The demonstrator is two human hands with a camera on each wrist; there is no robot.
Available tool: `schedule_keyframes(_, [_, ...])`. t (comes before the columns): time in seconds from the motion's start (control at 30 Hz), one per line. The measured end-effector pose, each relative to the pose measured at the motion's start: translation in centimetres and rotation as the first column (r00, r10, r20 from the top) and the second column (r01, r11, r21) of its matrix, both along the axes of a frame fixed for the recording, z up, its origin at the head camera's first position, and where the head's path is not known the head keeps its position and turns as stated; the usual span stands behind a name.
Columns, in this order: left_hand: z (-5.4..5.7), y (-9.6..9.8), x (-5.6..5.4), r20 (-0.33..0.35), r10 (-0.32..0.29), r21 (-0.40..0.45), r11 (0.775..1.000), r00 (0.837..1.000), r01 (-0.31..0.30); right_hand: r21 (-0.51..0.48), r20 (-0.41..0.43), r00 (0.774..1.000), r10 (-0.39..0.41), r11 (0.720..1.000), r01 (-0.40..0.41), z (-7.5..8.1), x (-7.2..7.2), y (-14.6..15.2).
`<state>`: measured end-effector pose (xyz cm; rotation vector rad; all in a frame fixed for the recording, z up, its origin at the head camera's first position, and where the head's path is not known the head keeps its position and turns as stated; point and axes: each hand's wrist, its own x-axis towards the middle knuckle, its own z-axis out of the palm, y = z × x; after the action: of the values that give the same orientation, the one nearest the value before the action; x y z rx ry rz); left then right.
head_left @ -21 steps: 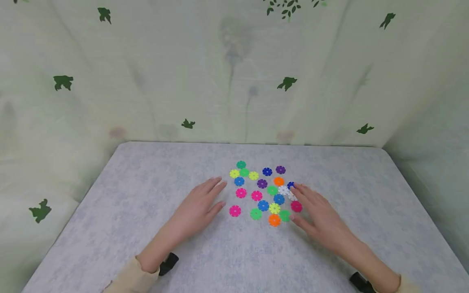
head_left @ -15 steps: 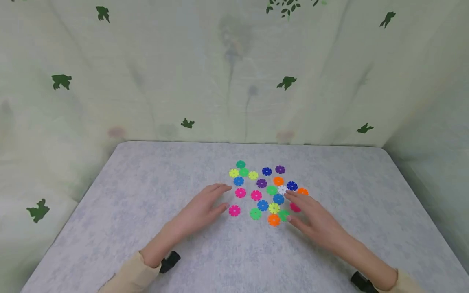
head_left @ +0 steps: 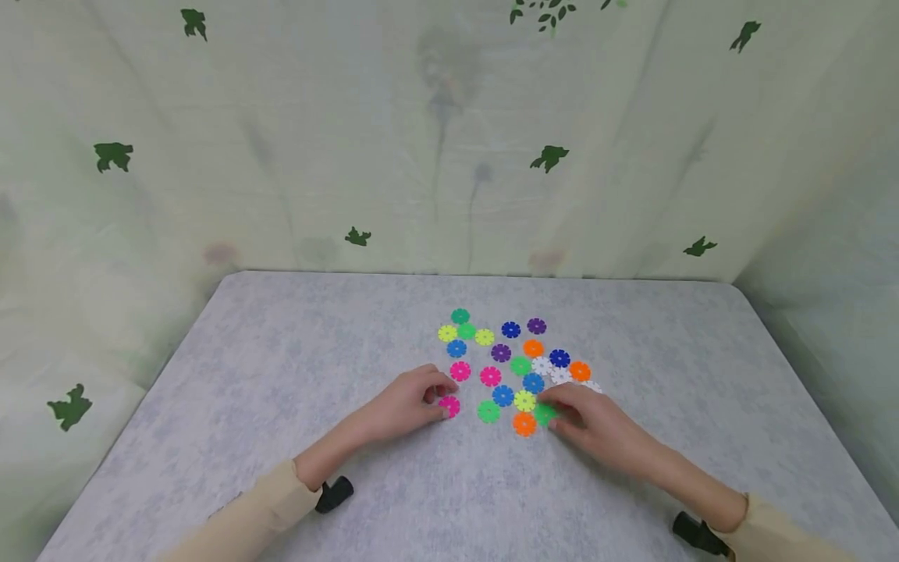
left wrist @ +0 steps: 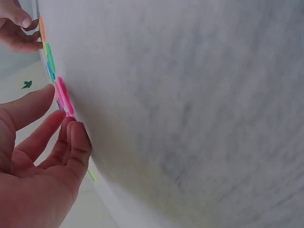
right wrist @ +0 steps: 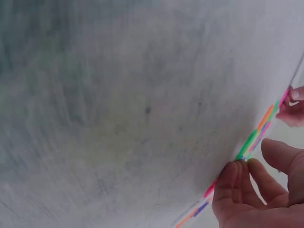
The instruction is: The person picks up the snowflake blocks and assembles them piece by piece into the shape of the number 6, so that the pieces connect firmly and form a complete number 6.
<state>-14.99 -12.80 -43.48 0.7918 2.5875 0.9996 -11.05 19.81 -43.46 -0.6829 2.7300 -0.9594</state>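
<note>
Flower-shaped plastic discs in many colours lie flat on the table. My left hand (head_left: 406, 406) is at the near-left pink disc (head_left: 449, 407), its thumb and bent fingers on either side of that disc; the left wrist view shows a gap between thumb and fingers. My right hand (head_left: 600, 421) reaches over the right end of the group. Its fingers are bent above a green disc (head_left: 544, 414), partly covered by them, and its thumb stands apart from the fingers in the right wrist view. Whether the fingertips touch either disc is hard to tell.
Beside the right hand lie a yellow disc (head_left: 524, 401), an orange disc (head_left: 524, 425) and a blue disc (head_left: 533, 383). White discs (head_left: 560, 375) sit behind it. The grey table (head_left: 295, 343) ends at a pale curtain (head_left: 302, 140) with green leaf shapes.
My left hand has moved right and nearer me to the pink disc, its fingers bending. My right hand has drawn left and toward me over the green disc, uncovering white and orange discs.
</note>
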Motion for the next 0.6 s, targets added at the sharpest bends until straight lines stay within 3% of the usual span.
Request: schedule_keyframes(0.6, [0.15, 0.43, -0.25, 0.018, 0.049, 0.004, 0.999, 0.999, -0.049, -0.032, 0.072, 0.997, -0.01, 0.999, 0.012, 0.05, -0.81, -0.47])
